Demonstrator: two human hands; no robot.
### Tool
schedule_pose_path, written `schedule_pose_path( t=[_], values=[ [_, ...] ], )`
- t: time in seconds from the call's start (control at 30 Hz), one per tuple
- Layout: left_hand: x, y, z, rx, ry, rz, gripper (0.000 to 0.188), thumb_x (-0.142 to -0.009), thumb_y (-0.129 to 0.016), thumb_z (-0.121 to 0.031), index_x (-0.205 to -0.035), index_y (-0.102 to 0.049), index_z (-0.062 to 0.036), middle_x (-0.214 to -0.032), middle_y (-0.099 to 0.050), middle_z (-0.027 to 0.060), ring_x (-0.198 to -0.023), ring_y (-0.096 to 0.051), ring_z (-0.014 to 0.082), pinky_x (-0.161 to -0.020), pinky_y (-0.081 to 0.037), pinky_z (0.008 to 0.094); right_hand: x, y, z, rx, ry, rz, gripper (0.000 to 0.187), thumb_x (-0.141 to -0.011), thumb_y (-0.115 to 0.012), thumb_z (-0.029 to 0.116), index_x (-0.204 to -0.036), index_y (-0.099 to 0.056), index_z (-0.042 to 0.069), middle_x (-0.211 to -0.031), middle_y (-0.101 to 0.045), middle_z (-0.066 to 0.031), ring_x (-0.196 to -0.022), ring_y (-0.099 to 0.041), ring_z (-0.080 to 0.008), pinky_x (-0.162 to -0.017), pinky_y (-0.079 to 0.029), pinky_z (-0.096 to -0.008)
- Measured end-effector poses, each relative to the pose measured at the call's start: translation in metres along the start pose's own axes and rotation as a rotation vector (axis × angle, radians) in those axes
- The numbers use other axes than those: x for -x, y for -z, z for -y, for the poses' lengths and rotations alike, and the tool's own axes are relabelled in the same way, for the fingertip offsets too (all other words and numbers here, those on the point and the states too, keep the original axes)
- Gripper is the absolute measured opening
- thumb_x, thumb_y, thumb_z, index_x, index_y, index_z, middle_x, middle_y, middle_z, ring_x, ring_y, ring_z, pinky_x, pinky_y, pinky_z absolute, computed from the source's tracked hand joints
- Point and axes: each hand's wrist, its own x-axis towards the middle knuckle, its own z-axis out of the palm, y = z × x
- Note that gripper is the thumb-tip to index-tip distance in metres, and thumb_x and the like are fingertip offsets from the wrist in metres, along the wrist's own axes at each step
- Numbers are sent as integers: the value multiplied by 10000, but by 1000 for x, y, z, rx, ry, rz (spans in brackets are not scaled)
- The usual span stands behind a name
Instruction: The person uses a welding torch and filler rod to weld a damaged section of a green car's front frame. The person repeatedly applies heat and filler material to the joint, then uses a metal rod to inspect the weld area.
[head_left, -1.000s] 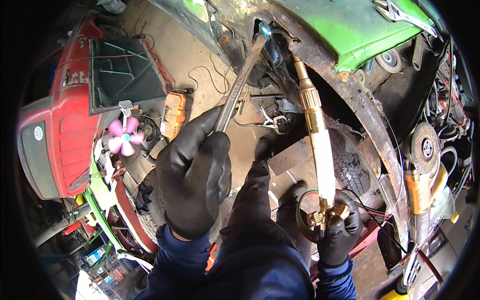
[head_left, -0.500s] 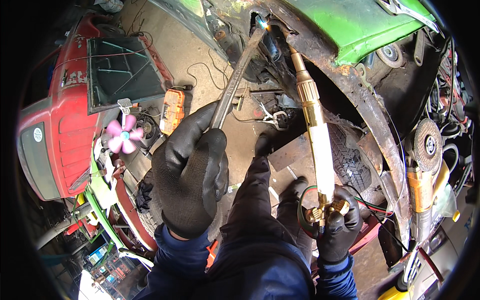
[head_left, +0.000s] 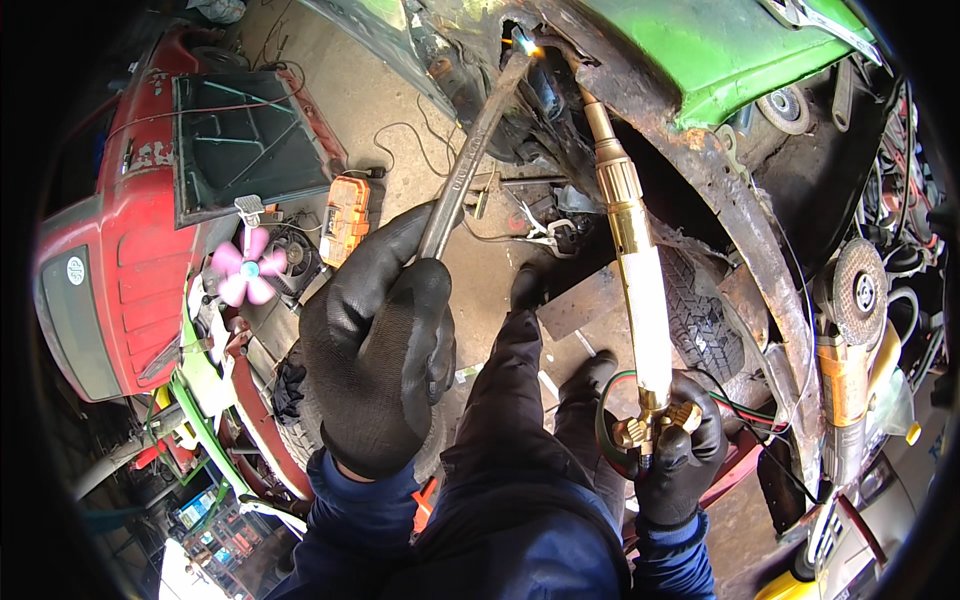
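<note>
Embossed steel bar [head_left: 470, 170] was gripped in grainy-gloved left hand [head_left: 380, 350], tip [head_left: 514, 70] set beside bluish flame [head_left: 528, 45], ridged brass torch [head_left: 638, 290] was clasped in right hand [head_left: 682, 450], nozzle [head_left: 598, 120] end hidden by jagged, rusted metal [head_left: 645, 105].

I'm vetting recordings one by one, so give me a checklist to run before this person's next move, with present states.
1. Left hand gloved, gripping the metal bar: ok.
2. Right hand gloved, around the torch's valve end: ok.
3. Bar's far end beside the bright glow: ok.
4. Torch tip visible: not ok, hidden behind the rusty panel.
5. Brass knobs set correctly: cannot tell.
6. Adjustable wrench away from the glow: ok.
</note>
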Motion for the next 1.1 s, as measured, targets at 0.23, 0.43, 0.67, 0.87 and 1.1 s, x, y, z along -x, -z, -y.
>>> schedule_pose_path(
  t=[0.23, 0.43, 0.67, 0.87, 1.1],
  values=[
    [-3, 3, 3, 101, -8, 42, 505, -1081, -609, -180, -1437, -544, 172, -619, -522, -66, -467, -442, 6, -447, -324, 183, 2, 0, 2, -48, -40, -2, 702, -941, -805, 513, -1339, -611, -32, -1122, -755, -260, -973, -770, -306, -853, -639, -421],
    [-3, 9, 7, 154, 14, 79, 599, -1072, -646, -260, -1457, -515, 179, -628, -522, -67, -475, -448, 2, -450, -334, 176, 1, -1, -1, -39, -18, -16, 700, -938, -811, 501, -1354, -611, -25, -1121, -755, -251, -952, -768, -303, -845, -641, -420],
    [-4, 11, 8, 111, -16, 103, 664, -1070, -645, -317, -1463, -491, 196, -628, -523, -65, -467, -445, 8, -441, -332, 183, 0, 0, -1, -49, -10, 13, 675, -956, -798, 485, -1378, -603, -4, -1128, -744, -237, -950, -764, -303, -834, -641, -426],
    [-7, 11, 10, 338, 53, 135, 647, -1067, -655, -303, -1450, -500, 195, -608, -488, -60, -452, -428, 16, -433, -330, 184, 6, 8, -5, 41, -10, -18, 679, -962, -791, 516, -1339, -629, -24, -1122, -744, -195, -948, -746, -242, -818, -624, -389],
    [-2, 2, -1, -41, -33, 24, 433, -1085, -563, -148, -1395, -585, 154, -564, -474, -60, -429, -402, 9, -435, -322, 198, 57, 36, -14, 63, -220, -103, 729, -886, -851, 557, -1258, -672, -44, -1075, -746, -101, -913, -707, -155, -815, -592, -323]
  ],
)
